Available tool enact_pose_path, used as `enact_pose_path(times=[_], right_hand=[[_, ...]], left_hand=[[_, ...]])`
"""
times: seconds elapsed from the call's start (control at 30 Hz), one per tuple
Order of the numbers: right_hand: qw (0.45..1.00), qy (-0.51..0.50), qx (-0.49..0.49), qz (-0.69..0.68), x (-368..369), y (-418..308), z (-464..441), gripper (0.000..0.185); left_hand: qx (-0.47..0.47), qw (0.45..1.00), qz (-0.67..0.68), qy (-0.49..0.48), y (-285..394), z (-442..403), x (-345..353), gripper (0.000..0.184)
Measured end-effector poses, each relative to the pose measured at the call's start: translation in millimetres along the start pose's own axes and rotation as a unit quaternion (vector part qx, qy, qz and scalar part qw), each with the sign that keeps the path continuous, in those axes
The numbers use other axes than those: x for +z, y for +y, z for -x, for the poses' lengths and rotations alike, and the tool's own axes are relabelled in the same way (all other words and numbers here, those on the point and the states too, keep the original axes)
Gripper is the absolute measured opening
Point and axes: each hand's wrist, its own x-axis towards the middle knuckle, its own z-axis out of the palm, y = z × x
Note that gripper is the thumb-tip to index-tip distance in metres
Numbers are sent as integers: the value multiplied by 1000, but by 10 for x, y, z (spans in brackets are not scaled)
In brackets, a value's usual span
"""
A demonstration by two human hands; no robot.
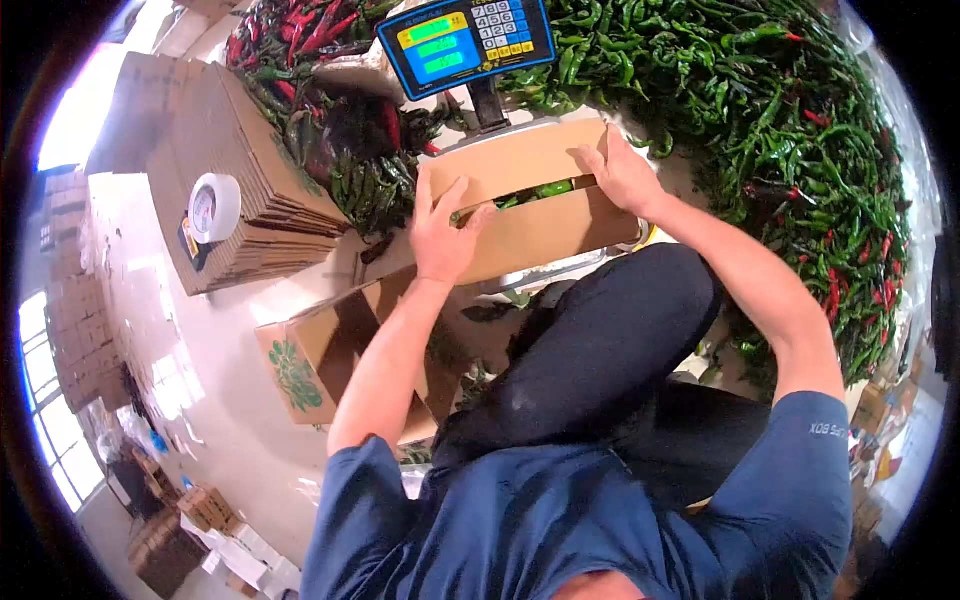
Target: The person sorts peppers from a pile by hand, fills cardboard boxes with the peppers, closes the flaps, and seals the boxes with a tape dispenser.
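A cardboard box [550,240] sits on the platform of a weighing scale [470,45], its two long top flaps folded nearly together. Through the narrow gap between them, green peppers [553,189] show. My left hand [445,228] grips the box's left end, thumb lying across the flaps. At the opposite end, my right hand [622,175] clasps the right edge, with some fingers hidden behind the cardboard. The scale's blue display panel stands just beyond the box, its green readouts lit.
Green peppers [720,110] lie heaped at the right and back; red peppers [300,30] are at upper left. A stack of flattened cartons [240,160] bears a tape roll [215,208]. An open carton [295,365] with a green print lies by my left forearm.
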Motion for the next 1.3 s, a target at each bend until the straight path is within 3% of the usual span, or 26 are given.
enact_pose_path(times=[0.1, 0.13, 0.23, 0.37, 0.5, 0.6, 0.7, 0.77, 0.8, 0.9, 1.03, 1.17, 1.27, 1.3], right_hand=[[995, 95, -16, 11, 169, 66, 46, 71], [994, 104, -14, -4, 158, 72, 83, 70], [993, 108, -11, -47, 190, 139, 50, 68], [992, 71, 15, -100, 146, 124, -52, 68], [980, 76, 14, -185, 162, 138, -61, 67], [966, 87, 12, -245, 105, 118, -6, 66], [957, 88, 8, -277, 162, 178, 23, 65], [955, 43, 12, -292, 107, 165, 67, 62], [965, 121, -9, -234, 149, 121, 79, 57], [962, 111, 4, -248, 142, 133, 154, 64], [988, 94, 55, -110, 128, -41, 206, 69], [992, 104, -1, 69, 164, -77, -7, 75], [979, 202, 11, 28, 338, -118, -138, 73], [987, 161, 17, 16, 270, -151, -144, 72]], left_hand=[[162, 938, -305, -33, 80, -133, -62, 59], [174, 920, -342, -78, 113, -165, -67, 67], [188, 908, -326, -183, 347, -357, 42, 77], [228, 891, -304, -248, 526, -637, 336, 92], [230, 882, -350, -219, 507, -656, 460, 82], [135, 899, -336, -246, 571, -749, 730, 81], [107, 901, -329, -262, 661, -752, 774, 80], [157, 889, -352, -249, 696, -645, 737, 81], [184, 881, -363, -241, 721, -629, 724, 81], [249, 849, -390, -255, 724, -584, 606, 83], [251, 849, -394, -247, 637, -588, 612, 81], [250, 858, -380, -238, 576, -673, 658, 76], [257, 862, -376, -223, 472, -679, 691, 72], [259, 862, -373, -223, 459, -713, 696, 70]])
